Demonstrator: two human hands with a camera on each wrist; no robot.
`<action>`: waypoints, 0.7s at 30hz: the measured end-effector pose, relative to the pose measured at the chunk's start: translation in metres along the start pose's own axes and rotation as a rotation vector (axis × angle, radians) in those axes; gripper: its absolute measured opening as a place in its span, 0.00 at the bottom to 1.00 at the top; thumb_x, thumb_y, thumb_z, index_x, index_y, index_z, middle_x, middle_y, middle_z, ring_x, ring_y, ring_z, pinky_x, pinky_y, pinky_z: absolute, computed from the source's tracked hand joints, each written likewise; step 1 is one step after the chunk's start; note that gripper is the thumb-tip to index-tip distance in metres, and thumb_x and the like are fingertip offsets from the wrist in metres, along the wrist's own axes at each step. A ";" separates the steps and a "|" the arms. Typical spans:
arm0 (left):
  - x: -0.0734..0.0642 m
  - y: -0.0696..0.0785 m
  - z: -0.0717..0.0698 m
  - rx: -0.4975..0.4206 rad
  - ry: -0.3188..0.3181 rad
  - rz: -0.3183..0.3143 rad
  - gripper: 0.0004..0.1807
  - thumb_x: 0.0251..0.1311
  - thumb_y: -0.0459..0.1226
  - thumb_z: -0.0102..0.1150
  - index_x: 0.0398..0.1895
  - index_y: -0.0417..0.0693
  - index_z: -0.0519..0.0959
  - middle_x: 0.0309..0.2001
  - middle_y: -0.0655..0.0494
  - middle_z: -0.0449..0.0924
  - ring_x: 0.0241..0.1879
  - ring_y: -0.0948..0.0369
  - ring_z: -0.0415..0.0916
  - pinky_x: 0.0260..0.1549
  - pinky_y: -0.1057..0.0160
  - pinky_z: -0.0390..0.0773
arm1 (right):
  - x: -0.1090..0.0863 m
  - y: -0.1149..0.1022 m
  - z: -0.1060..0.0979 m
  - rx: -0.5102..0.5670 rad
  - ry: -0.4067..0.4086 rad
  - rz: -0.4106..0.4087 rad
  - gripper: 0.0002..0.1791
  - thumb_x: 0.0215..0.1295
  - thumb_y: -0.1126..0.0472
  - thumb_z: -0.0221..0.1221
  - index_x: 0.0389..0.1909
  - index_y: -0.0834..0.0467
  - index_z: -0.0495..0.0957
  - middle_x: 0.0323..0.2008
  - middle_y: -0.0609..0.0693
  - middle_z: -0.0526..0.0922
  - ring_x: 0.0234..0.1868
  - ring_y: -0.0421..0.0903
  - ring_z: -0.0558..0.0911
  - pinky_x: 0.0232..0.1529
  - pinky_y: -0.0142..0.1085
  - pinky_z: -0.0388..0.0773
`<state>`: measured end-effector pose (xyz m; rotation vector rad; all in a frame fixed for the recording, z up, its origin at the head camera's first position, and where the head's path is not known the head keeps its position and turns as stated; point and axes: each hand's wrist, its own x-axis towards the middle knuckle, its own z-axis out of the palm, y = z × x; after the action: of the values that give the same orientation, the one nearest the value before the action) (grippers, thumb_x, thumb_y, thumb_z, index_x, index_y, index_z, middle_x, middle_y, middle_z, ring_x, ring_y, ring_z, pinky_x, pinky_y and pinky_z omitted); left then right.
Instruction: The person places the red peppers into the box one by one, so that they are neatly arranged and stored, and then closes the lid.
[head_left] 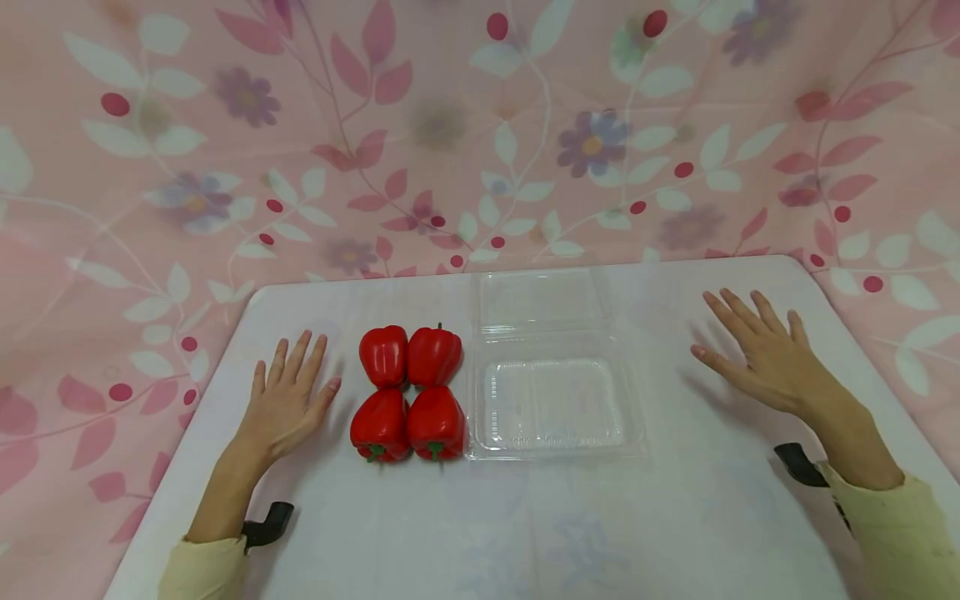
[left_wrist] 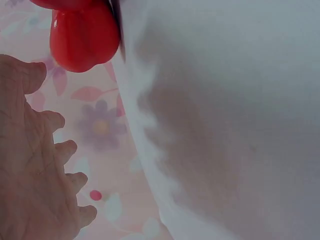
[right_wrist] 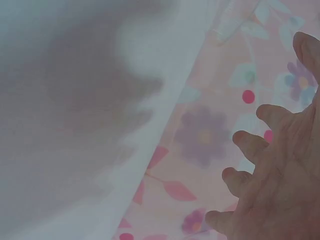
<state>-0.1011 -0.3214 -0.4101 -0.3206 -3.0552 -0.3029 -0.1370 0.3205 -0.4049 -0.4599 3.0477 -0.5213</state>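
Edges hard to see on this clear box (head_left: pixel 555 404), red peppers (head_left: pixel 433 417) at its nine o'clock, cropped in the left wrist view! Left hand (head_left: pixel 287 415) farther at nine, right hand (head_left: pixel 776 362) at three, fingers spread, white table (head_left: pixel 555 517) below, flowery cloth (head_left: pixel 442 200) at twelve.

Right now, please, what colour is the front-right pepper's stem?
The stem is green, showing best in the head view.

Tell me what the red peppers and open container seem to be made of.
Red peppers: probably glossy plastic or foam, given their even colour and bright highlights; real skin isn't ruled out. Open container: apparently thin, shiny clear plastic; the white table shows through.
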 end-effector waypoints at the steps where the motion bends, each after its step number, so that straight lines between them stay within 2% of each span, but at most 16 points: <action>1: 0.000 0.001 -0.001 0.000 0.001 0.000 0.42 0.70 0.54 0.45 0.80 0.50 0.43 0.78 0.41 0.39 0.75 0.37 0.31 0.65 0.29 0.32 | 0.000 -0.001 -0.001 0.006 0.002 -0.004 0.47 0.69 0.39 0.53 0.79 0.46 0.38 0.77 0.61 0.43 0.75 0.65 0.32 0.62 0.67 0.16; 7: 0.000 0.005 -0.006 -0.010 -0.005 0.004 0.43 0.69 0.55 0.46 0.80 0.52 0.42 0.78 0.41 0.39 0.75 0.38 0.31 0.66 0.31 0.30 | 0.001 -0.009 -0.004 0.035 -0.006 -0.019 0.47 0.69 0.40 0.54 0.79 0.46 0.39 0.77 0.60 0.42 0.76 0.64 0.33 0.63 0.66 0.16; 12: -0.001 0.009 -0.008 -0.022 0.004 0.018 0.43 0.68 0.55 0.48 0.80 0.51 0.44 0.78 0.41 0.41 0.75 0.37 0.34 0.66 0.30 0.36 | 0.001 -0.014 -0.005 0.045 -0.010 -0.031 0.47 0.69 0.40 0.54 0.79 0.46 0.39 0.78 0.59 0.42 0.76 0.64 0.33 0.64 0.65 0.16; 21: -0.005 0.013 -0.009 -0.063 0.008 0.044 0.42 0.68 0.54 0.48 0.79 0.51 0.47 0.77 0.40 0.45 0.74 0.36 0.36 0.66 0.30 0.38 | 0.002 -0.024 -0.007 0.101 -0.037 -0.047 0.47 0.67 0.40 0.56 0.79 0.44 0.41 0.77 0.58 0.45 0.77 0.61 0.38 0.66 0.63 0.19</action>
<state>-0.0937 -0.3121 -0.3994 -0.3891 -3.0308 -0.3980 -0.1331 0.3007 -0.3906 -0.5322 2.9648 -0.6575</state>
